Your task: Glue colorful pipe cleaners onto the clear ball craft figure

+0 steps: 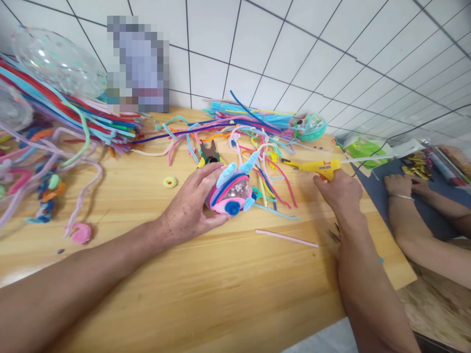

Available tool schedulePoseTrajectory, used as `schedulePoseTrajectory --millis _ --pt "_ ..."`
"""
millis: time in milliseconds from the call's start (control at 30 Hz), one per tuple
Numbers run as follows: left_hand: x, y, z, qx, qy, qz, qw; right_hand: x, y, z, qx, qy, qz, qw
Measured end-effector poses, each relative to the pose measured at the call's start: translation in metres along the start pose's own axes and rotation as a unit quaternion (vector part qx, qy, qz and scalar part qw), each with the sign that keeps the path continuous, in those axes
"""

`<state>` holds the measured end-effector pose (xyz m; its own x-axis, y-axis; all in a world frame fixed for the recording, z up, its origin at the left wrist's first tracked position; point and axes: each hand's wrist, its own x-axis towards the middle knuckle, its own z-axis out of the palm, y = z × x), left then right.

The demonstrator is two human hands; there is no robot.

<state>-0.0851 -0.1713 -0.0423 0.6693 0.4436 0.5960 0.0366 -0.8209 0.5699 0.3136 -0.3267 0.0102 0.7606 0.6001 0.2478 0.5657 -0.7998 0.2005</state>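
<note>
Pipe-cleaner craft (231,192) is clasped at the middle of the wooden table (206,279) by the partly curled left hand (191,203); at right, a yellow glue gun (322,167) is gripped by the closed right hand (341,193).

Left forearm (99,267) bare, in from 8 o'clock, pointing to 2. Left hand (187,206) just off centre of view toward 8, back of it up, fingers arched in a grip, thumb split off below them toward 3. Right forearm (360,269) also bare, in from between 4 and 5, pointing to 11. Right hand (340,191) at 3, curled in a grip, fingertips hidden.
</note>
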Motion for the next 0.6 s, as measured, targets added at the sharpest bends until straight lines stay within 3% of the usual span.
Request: schedulePoseTrajectory --millis 600 --pt "0.0004 0.0014 0.0029 0.012 0.015 0.015 1.000 0.0012 0.0011 -0.0006 -0.004 -0.015 0.006 1.000"
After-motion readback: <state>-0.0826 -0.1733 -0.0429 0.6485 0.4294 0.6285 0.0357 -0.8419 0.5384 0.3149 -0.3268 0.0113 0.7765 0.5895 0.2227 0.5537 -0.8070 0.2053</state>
